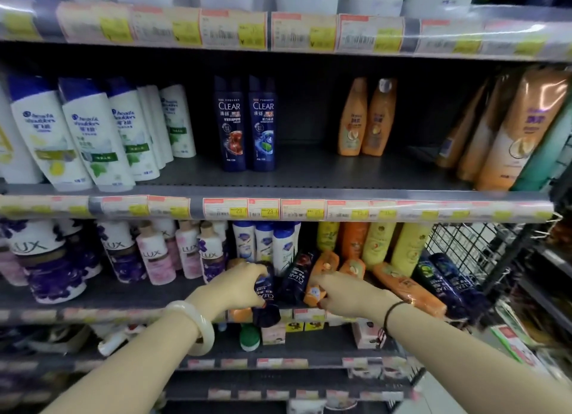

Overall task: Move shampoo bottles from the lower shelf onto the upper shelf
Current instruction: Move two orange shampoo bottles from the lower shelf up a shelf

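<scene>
On the lower shelf (102, 299) lie several tipped shampoo bottles, dark blue and orange. My left hand (238, 286) is closed around a dark blue CLEAR bottle (266, 293) lying there. Just to its right, my right hand (343, 293) grips a small orange bottle (314, 291), beside another dark CLEAR bottle (295, 277). The upper shelf (309, 172) carries two upright dark blue CLEAR bottles (246, 122) at its middle and two upright orange bottles (366, 116) to their right.
White Head & Shoulders bottles (86, 132) fill the upper shelf's left, large orange bottles (507, 129) lean at its right. LUX bottles (123, 255) stand on the lower shelf's left. A wire basket (464, 252) hangs at the right. Price-tag rails (278, 209) front each shelf.
</scene>
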`<act>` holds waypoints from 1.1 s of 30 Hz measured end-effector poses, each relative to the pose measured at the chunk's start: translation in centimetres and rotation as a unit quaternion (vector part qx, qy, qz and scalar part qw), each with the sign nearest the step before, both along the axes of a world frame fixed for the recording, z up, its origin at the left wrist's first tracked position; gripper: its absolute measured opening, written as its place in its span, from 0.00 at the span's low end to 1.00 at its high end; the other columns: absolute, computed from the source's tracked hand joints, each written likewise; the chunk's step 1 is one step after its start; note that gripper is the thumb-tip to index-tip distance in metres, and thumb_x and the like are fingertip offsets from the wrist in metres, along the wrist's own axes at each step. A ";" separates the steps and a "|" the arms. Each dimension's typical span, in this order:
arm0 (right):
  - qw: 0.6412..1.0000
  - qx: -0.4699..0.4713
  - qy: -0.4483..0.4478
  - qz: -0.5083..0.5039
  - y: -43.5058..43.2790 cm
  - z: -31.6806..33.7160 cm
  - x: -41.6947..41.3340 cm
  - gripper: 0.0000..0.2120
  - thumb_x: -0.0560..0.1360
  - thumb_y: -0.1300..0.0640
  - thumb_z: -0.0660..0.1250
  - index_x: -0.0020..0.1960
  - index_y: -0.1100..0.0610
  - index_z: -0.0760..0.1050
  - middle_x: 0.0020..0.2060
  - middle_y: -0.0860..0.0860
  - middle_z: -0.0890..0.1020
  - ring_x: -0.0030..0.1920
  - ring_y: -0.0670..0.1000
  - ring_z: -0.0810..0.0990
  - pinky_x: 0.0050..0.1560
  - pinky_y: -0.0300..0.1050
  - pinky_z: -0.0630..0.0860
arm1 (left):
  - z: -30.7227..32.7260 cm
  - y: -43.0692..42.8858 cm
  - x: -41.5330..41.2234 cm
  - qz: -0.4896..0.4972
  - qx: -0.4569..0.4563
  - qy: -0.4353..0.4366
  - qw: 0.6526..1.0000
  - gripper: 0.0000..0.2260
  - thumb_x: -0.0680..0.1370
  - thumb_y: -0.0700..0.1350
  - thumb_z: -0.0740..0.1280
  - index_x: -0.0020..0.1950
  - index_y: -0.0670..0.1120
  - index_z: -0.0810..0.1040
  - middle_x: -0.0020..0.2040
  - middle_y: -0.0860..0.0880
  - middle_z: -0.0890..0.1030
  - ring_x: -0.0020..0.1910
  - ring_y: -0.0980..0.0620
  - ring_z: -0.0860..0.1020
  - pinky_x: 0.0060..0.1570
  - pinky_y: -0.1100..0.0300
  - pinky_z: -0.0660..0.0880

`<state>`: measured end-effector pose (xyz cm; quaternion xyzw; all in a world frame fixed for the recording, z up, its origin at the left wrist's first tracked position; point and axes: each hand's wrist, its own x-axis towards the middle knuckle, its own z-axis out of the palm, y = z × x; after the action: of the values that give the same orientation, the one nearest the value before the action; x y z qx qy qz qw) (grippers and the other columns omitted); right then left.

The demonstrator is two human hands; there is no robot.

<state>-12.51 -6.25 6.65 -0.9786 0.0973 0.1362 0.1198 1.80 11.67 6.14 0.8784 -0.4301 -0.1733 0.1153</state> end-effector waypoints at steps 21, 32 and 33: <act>0.992 -0.007 -0.045 -0.116 -7.5 -4.7 -5.2 0.25 0.73 0.50 0.66 0.68 0.52 0.64 0.63 0.54 0.73 0.61 0.56 0.74 0.59 0.50 0.72 | -4.7 -8.8 -2.6 -0.060 -0.051 0.107 0.991 0.25 0.68 0.49 0.72 0.63 0.48 0.73 0.62 0.49 0.76 0.59 0.50 0.76 0.59 0.53 0.74; 0.997 -0.015 -0.073 0.035 -13.4 -5.1 -2.1 0.23 0.73 0.45 0.64 0.66 0.47 0.65 0.64 0.51 0.74 0.61 0.55 0.74 0.58 0.51 0.72 | -5.5 -13.9 -3.7 0.060 -0.091 0.134 0.985 0.09 0.69 0.46 0.66 0.31 0.55 0.70 0.30 0.58 0.75 0.32 0.57 0.76 0.29 0.70 0.67; 0.995 -0.013 -0.083 0.060 -13.6 -5.2 -1.5 0.21 0.72 0.43 0.63 0.64 0.45 0.66 0.62 0.50 0.75 0.60 0.55 0.75 0.56 0.50 0.72 | -5.9 -14.0 -3.6 0.072 -0.098 0.133 0.984 0.10 0.70 0.45 0.67 0.31 0.55 0.70 0.30 0.58 0.75 0.32 0.58 0.75 0.28 0.73 0.66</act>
<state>-14.06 -19.88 1.40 -0.9920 0.0304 0.0607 0.1067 -1.83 -2.31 0.26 0.8607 -0.3617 -0.2369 0.2687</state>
